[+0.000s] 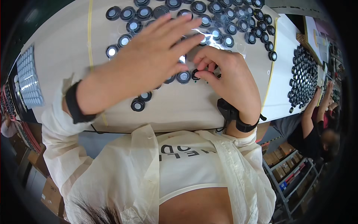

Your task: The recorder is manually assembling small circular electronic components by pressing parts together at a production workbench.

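My left hand [151, 52] is stretched over the table, its fingers spread and nothing visible in them. Its thumb comes near my right hand [231, 72], whose thumb and fingers pinch a small black round part [195, 74]; the fingers partly cover that part. Around and beneath both hands lie several black round parts with pale centres, such as the near black round part [183, 77]. A shiny clear plastic sheet [216, 34] seems to lie over some of them beyond my fingers. Two more black parts [138, 104] sit closer to me, below my left wrist.
Yellow tape lines [90, 35] cross the beige tabletop [186, 112]. At the far left lies a sheet of pale round pieces [30, 76]. On the right, a white table bears a dense group of black parts [304, 78], beside another person's arms [313, 108]. Shelving with boxes [287, 164] stands lower right.
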`<act>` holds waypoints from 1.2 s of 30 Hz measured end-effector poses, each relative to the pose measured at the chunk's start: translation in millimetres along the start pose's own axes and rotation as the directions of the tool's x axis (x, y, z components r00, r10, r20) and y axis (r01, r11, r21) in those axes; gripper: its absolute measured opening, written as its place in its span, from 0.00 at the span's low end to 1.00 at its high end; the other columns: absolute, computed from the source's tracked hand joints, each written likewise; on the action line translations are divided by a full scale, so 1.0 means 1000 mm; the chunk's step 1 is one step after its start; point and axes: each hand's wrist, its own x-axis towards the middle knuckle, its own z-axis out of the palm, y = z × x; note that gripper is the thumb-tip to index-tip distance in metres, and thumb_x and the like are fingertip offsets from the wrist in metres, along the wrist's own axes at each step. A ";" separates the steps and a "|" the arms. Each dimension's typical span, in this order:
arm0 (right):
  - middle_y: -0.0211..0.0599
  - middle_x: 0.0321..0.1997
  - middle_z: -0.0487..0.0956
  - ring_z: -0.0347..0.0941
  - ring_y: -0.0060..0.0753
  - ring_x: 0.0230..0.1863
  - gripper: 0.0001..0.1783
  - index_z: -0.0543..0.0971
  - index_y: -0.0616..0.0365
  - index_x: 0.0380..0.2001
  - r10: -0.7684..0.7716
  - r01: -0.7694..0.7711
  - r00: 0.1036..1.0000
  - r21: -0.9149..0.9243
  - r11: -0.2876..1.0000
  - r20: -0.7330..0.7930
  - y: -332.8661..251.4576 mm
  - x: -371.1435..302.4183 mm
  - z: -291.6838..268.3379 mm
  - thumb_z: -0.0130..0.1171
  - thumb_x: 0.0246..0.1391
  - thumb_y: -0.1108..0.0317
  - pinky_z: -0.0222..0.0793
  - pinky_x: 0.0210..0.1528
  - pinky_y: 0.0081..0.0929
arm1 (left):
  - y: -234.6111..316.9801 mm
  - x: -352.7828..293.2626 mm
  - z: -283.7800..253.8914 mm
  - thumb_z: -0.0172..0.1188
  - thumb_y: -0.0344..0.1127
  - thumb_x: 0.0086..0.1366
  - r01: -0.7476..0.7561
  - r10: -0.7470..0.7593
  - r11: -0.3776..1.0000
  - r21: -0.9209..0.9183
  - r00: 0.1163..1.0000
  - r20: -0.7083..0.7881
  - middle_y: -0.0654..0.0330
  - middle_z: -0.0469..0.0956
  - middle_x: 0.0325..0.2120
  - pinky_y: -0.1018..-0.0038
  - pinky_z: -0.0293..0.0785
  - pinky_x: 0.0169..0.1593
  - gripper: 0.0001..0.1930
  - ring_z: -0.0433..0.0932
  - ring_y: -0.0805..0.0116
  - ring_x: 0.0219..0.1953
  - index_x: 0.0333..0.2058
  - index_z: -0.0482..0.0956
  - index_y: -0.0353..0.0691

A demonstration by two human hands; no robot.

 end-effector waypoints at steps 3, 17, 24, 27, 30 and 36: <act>0.42 0.28 0.80 0.78 0.45 0.30 0.08 0.78 0.61 0.31 0.007 -0.007 0.997 -0.001 1.000 0.083 -0.001 -0.001 -0.001 0.64 0.45 0.79 0.70 0.32 0.36 | 0.006 -0.011 0.011 0.63 0.40 0.61 0.058 -0.061 0.997 0.059 0.996 0.058 0.59 0.57 0.69 0.58 0.52 0.71 0.38 0.55 0.59 0.70 0.68 0.58 0.49; 0.37 0.27 0.77 0.73 0.38 0.31 0.07 0.79 0.61 0.27 -0.353 0.331 0.927 0.162 0.930 0.129 -0.035 -0.031 -0.031 0.66 0.43 0.81 0.68 0.36 0.29 | 0.011 -0.008 0.010 0.67 0.36 0.57 0.053 -0.050 0.996 0.071 0.998 -0.046 0.57 0.62 0.65 0.59 0.58 0.67 0.36 0.60 0.59 0.67 0.64 0.64 0.49; 0.37 0.36 0.77 0.71 0.27 0.37 0.10 0.76 0.62 0.35 -0.134 0.245 0.962 0.528 0.813 -0.240 -0.008 -0.024 -0.022 0.66 0.49 0.79 0.66 0.44 0.24 | 0.061 -0.065 -0.052 0.71 0.37 0.51 0.276 -0.278 0.961 0.034 0.954 0.111 0.60 0.77 0.28 0.65 0.73 0.33 0.16 0.78 0.60 0.29 0.37 0.77 0.40; 0.37 0.38 0.78 0.74 0.26 0.42 0.11 0.75 0.64 0.38 -0.033 0.203 0.959 0.601 0.773 -0.282 -0.010 -0.019 -0.007 0.65 0.51 0.81 0.68 0.47 0.24 | 0.070 -0.101 -0.030 0.71 0.40 0.52 0.367 -0.373 0.928 0.068 0.909 0.184 0.60 0.77 0.26 0.68 0.73 0.28 0.18 0.78 0.62 0.25 0.37 0.76 0.39; 0.37 0.39 0.79 0.76 0.27 0.45 0.13 0.76 0.66 0.39 0.023 0.189 0.962 0.725 0.662 -0.272 -0.012 -0.014 0.002 0.65 0.51 0.83 0.71 0.50 0.26 | 0.074 -0.112 -0.020 0.72 0.40 0.52 0.418 -0.428 0.902 0.111 0.898 0.099 0.58 0.78 0.30 0.71 0.76 0.28 0.21 0.79 0.61 0.26 0.41 0.77 0.38; 0.37 0.40 0.80 0.76 0.26 0.45 0.11 0.76 0.64 0.40 0.034 0.138 0.984 0.876 0.463 -0.173 -0.005 -0.010 0.014 0.64 0.54 0.79 0.71 0.48 0.23 | 0.051 -0.085 -0.056 0.71 0.25 0.52 0.529 -0.473 0.661 -0.532 0.844 0.252 0.54 0.80 0.40 0.76 0.79 0.34 0.23 0.81 0.69 0.32 0.49 0.77 0.34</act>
